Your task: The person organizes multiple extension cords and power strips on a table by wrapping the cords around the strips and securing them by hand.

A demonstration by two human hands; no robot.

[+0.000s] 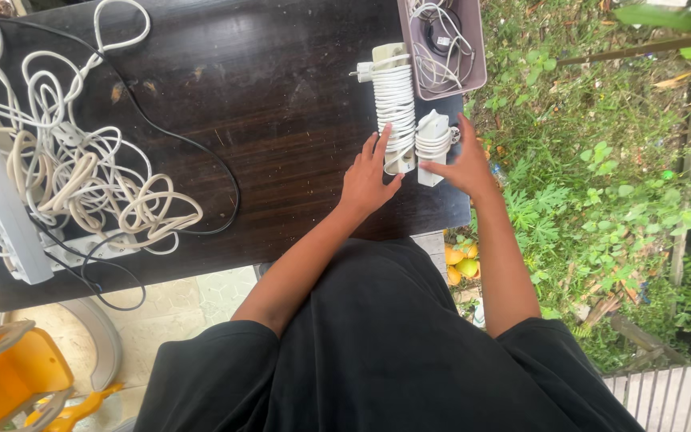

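So far two power strips sit coiled by the grey bin — left hand flat, fingers spread against the long wound strip, right hand loosely cupping the short wound strip — tangled cord pile untouched far left.

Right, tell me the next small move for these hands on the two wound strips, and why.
Probably close the right hand around the small wound power strip and lift it toward the grey bin. That strip's cord is already coiled tight, the hand is right against it, and the bin just beyond already holds cables. The left hand rests on the long wound power strip and can steady it meanwhile.
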